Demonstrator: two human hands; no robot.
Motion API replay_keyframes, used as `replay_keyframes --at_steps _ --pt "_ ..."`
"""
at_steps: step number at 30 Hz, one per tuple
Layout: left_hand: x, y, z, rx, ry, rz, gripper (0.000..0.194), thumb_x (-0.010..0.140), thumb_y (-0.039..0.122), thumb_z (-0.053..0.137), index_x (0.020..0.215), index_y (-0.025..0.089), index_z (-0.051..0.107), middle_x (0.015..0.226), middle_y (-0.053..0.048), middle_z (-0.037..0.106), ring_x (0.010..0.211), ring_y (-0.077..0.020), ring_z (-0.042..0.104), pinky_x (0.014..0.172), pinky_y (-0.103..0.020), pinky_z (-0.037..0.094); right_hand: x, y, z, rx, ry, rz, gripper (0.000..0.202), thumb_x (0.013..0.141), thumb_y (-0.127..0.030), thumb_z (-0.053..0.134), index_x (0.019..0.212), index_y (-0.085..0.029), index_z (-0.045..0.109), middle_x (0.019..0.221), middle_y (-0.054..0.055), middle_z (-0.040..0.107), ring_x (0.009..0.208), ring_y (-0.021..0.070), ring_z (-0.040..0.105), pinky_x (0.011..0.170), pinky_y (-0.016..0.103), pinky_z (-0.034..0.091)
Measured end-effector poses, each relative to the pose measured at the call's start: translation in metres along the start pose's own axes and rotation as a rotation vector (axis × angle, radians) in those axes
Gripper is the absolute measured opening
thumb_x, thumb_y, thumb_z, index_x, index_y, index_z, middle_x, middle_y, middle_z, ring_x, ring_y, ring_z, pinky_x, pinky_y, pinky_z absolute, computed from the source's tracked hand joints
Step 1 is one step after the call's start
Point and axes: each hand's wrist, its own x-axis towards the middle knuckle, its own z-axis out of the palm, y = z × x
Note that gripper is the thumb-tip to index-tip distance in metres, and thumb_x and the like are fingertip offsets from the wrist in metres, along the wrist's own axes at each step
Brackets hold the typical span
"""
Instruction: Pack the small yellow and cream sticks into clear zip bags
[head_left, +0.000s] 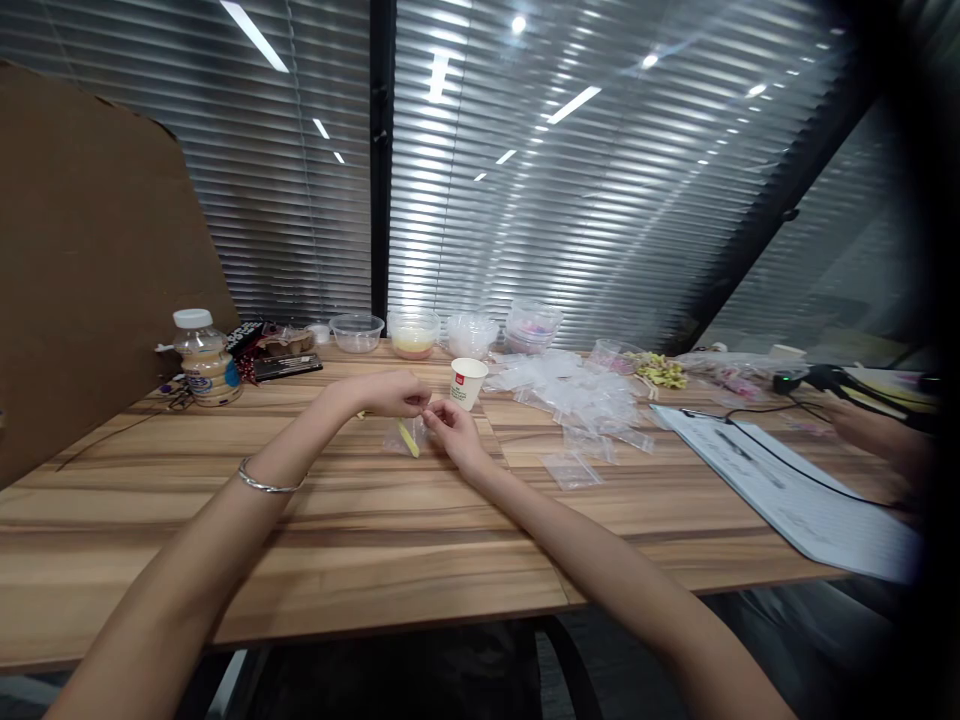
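Note:
My left hand [397, 394] reaches across the table, wearing a silver bangle [268, 486] on its arm, with its fingers pinched together. Its fingertips meet those of my right hand [454, 432], also pinched, at the upper right corner of a small clear zip bag [391, 440]. Both hands appear to grip the bag's edge, though the exact hold is hidden by the fingers. A yellow strip [408, 438] shows in or under the bag. Just behind my right hand stands a white paper cup [469, 384] with a red label.
Several clear zip bags [574, 395] lie piled right of the cup. Plastic bowls [357, 334] line the back by the blinds. A capped jar [202, 360] stands at left beside a cardboard panel [97, 230]. At right are a clipboard [787, 500], yellow pieces [660, 370] and another person's hand [870, 435].

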Motion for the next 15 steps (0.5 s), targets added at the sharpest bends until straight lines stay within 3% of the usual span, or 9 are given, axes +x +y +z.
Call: replay_keyframes --at_steps 15 --pt "-0.0012 0.0007 -0.0022 -0.003 0.017 0.045 0.027 0.086 0.035 0.043 0.084 0.017 0.062 0.069 -0.001 0.060 0.059 -0.0112 0.047 0.052 -0.023 0.026 0.0002 -0.0024 0.0001 -0.024 0.012 -0.009 0.021 0.082 -0.038 0.056 0.082 -0.018 0.058 0.078 0.002 0.055 0.074 0.0133 0.050 0.071 0.025 0.040"
